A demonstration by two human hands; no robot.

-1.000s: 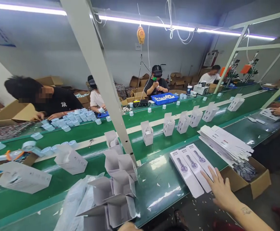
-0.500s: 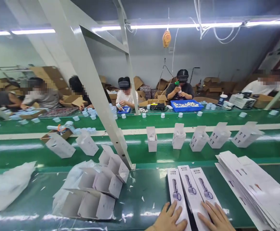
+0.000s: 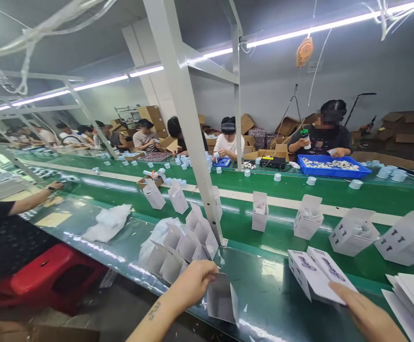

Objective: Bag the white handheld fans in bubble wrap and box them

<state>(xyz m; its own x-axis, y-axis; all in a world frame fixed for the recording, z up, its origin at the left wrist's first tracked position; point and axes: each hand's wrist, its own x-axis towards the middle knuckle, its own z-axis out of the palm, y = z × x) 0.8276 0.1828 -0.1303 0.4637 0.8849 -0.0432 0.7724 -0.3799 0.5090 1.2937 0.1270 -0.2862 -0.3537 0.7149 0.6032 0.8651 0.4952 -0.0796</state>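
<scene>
My left hand [image 3: 194, 283] is closed on the edge of an open white box [image 3: 223, 300] at the near edge of the green bench [image 3: 264, 285], just right of a cluster of open white boxes [image 3: 180, 242]. My right hand [image 3: 365, 313] reaches in from the lower right. Its fingers lie on a flat printed white carton [image 3: 317, 278] that is lifted off the bench; the grip itself is hidden.
A white frame post [image 3: 189, 123] stands on the bench just behind the boxes. Open white boxes [image 3: 308, 219] ride the conveyor behind it. A stack of flat cartons [image 3: 411, 294] lies at right, a red stool [image 3: 46, 278] at lower left. Several people work along the far side.
The view has swung left. My left hand left the flat cartons and took hold of an open white box. My right hand lifted the flat cartons off the bench.
</scene>
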